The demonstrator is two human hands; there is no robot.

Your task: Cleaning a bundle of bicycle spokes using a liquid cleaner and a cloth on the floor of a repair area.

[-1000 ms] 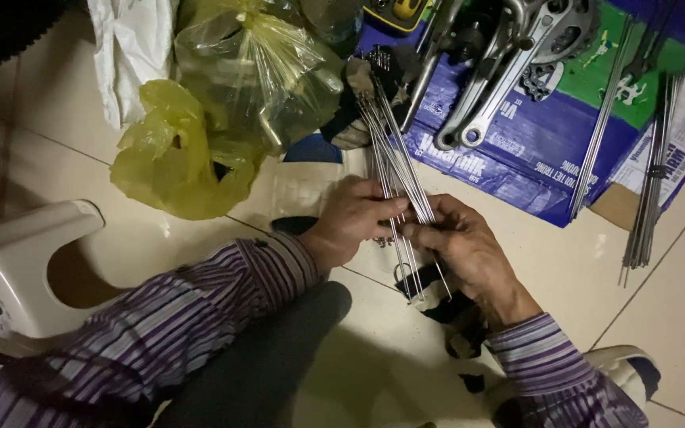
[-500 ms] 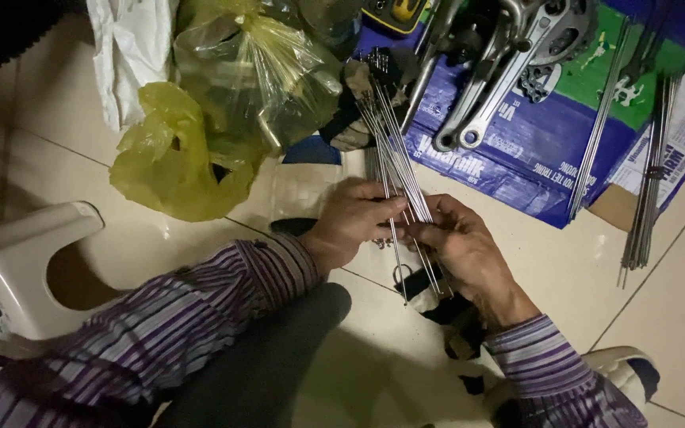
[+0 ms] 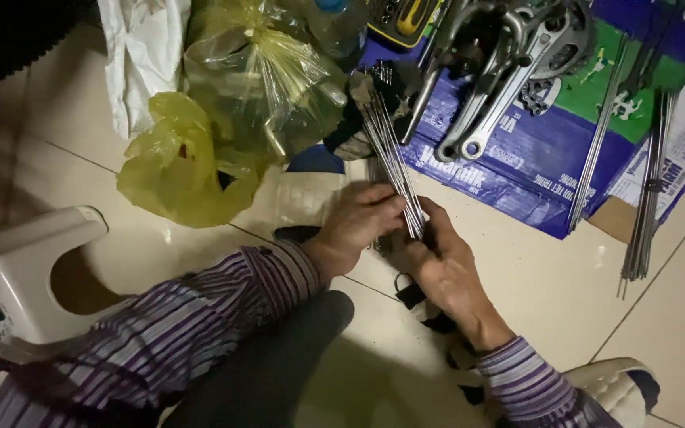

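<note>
Bundle of thin metal spokes (image 3: pixel 390 158) gathered, near end pinched between both hands, far end fanning forward past fingers. Left hand (image 3: pixel 358 222) curled, fingertips pressing bundle. Right hand (image 3: pixel 441 265) wrapped beneath, thumb on top. More loose spokes (image 3: pixel 648 190) lie unsorted on cardboard (image 3: pixel 517 170) right of hands. Sorting looks partway.
</note>
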